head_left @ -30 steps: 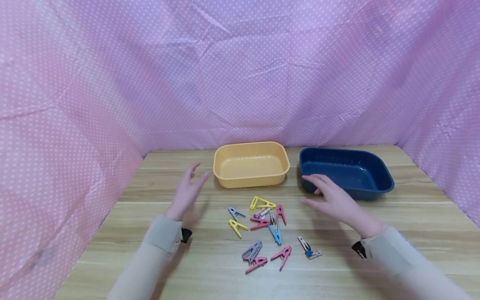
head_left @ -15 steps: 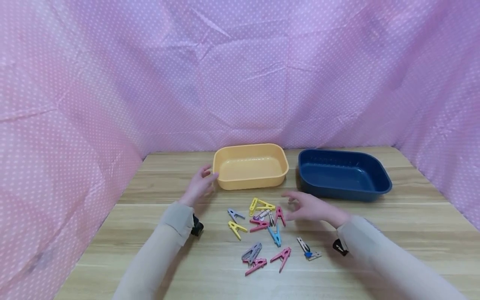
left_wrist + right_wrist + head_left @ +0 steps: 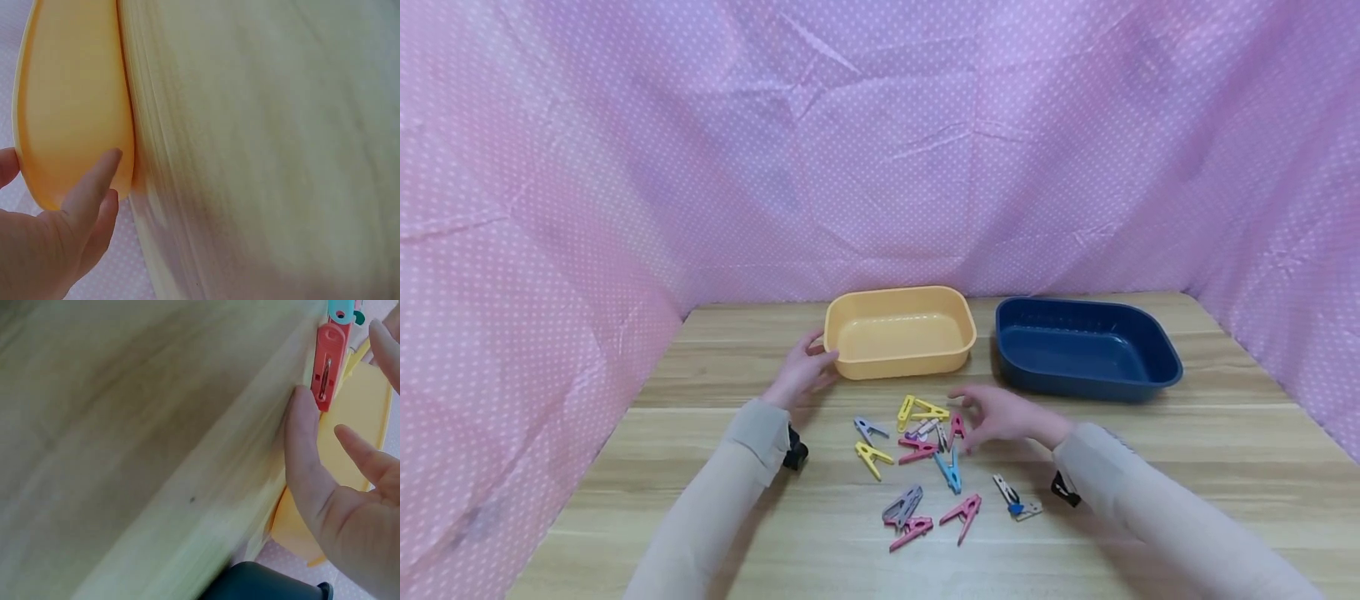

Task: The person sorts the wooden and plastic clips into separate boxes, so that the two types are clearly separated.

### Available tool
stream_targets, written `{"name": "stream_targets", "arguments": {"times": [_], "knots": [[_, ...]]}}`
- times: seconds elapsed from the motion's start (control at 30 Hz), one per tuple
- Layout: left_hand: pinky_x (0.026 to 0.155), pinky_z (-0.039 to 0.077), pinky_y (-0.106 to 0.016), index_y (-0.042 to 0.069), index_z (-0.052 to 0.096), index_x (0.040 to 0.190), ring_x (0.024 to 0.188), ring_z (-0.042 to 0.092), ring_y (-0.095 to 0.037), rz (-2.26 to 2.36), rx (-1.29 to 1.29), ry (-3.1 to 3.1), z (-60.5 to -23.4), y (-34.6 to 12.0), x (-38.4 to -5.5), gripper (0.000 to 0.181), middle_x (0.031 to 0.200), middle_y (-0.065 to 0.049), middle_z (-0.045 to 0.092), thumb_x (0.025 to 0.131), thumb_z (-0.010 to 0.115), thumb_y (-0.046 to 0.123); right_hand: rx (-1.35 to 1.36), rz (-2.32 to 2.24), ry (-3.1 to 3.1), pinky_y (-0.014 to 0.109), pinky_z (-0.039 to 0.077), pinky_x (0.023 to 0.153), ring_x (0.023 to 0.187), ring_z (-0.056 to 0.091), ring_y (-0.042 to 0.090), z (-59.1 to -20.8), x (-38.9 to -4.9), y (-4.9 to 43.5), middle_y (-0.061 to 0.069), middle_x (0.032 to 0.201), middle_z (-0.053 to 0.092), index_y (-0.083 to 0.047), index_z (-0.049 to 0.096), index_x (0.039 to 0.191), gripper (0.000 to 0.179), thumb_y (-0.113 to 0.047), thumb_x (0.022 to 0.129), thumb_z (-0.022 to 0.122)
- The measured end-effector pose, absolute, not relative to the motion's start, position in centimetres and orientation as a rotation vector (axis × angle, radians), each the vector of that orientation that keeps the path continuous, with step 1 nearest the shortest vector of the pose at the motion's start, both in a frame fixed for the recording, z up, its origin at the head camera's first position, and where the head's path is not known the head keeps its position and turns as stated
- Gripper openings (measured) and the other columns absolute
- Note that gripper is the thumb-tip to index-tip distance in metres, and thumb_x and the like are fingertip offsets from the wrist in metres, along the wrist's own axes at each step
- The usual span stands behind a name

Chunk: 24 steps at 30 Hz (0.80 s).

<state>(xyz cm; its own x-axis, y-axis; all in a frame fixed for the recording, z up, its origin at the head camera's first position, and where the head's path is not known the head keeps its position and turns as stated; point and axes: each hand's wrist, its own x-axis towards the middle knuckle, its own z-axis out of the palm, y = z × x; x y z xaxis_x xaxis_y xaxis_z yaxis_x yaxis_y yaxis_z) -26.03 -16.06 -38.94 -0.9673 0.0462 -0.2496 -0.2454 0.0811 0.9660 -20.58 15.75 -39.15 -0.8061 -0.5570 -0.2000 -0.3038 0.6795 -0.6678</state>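
Note:
My left hand (image 3: 801, 373) is at the near left corner of a pale orange plastic basin (image 3: 906, 367), its thumb in front of the wall and its other fingers along the left side. In the left wrist view the thumb (image 3: 94, 184) is fairly straight and overlaps the basin. My right hand (image 3: 1007, 414) reaches low over the right side of a loose group of clothespins, fingers spread and nothing held. The nearest is a red clothespin (image 3: 328, 365), right at the thumb tip in the right wrist view. Beside it lie a blue clothespin (image 3: 950, 473) and a yellow clothespin (image 3: 931, 410).
A dark blue basin (image 3: 1082, 383) stands at the back right of the wooden table (image 3: 700, 500). Closer to me lie a pink clothespin (image 3: 962, 512), a grey clothespin (image 3: 902, 504) and a white-and-blue clothespin (image 3: 1026, 509). A pink dotted cloth (image 3: 880, 167) hangs behind.
My left hand has moved right, up to the orange basin's corner. The right hand has come left and down from in front of the blue basin to the clothespins.

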Motion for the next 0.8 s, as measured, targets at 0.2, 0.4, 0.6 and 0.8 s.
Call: {"name": "stream_targets", "arguments": {"times": [0.2,0.4,0.6,0.8], "knots": [[0.102,0.045,-0.044,0.011,0.019,0.151,0.127,0.045,-0.037,2.002,-0.180,2.148,-38.79,-16.00,-26.19,0.065,0.148,-0.024,0.030,0.095,0.049,0.002,-0.699,-0.859,2.533,0.031,0.049,0.075,0.081,0.055,0.015,-39.43,-20.74,15.32,0.019,0.116,0.057,0.003,0.048,0.131,0.078,-0.019,0.067,0.085],[0.101,0.046,-0.043,0.010,0.018,0.151,0.126,0.046,-0.037,1.998,-0.152,2.152,-38.85,-16.25,-26.15,0.065,0.148,-0.024,0.032,0.095,0.049,0.002,-0.703,-0.846,2.530,0.029,0.049,0.072,0.078,0.054,0.015,-39.73,-20.73,15.05,0.007,0.093,0.059,-0.002,0.056,0.118,0.058,-0.014,0.068,0.084],[0.101,0.046,-0.043,0.011,0.018,0.151,0.126,0.046,-0.038,2.009,-0.139,2.132,-38.87,-16.56,-25.78,0.065,0.147,-0.023,0.032,0.095,0.049,0.000,-0.684,-0.840,2.524,0.029,0.049,0.071,0.078,0.054,0.015,-39.70,-20.65,14.97,0.005,0.090,0.058,-0.004,0.058,0.113,0.049,-0.011,0.070,0.082],[0.100,0.047,-0.044,0.011,0.019,0.152,0.122,0.048,-0.037,2.032,-0.140,2.108,-39.21,-16.57,-25.84,0.065,0.147,-0.024,0.034,0.095,0.048,0.000,-0.674,-0.856,2.506,0.027,0.047,0.067,0.074,0.051,0.015,-39.49,-20.45,14.94,0.005,0.085,0.056,-0.004,0.059,0.111,0.045,-0.007,0.071,0.081]]}}
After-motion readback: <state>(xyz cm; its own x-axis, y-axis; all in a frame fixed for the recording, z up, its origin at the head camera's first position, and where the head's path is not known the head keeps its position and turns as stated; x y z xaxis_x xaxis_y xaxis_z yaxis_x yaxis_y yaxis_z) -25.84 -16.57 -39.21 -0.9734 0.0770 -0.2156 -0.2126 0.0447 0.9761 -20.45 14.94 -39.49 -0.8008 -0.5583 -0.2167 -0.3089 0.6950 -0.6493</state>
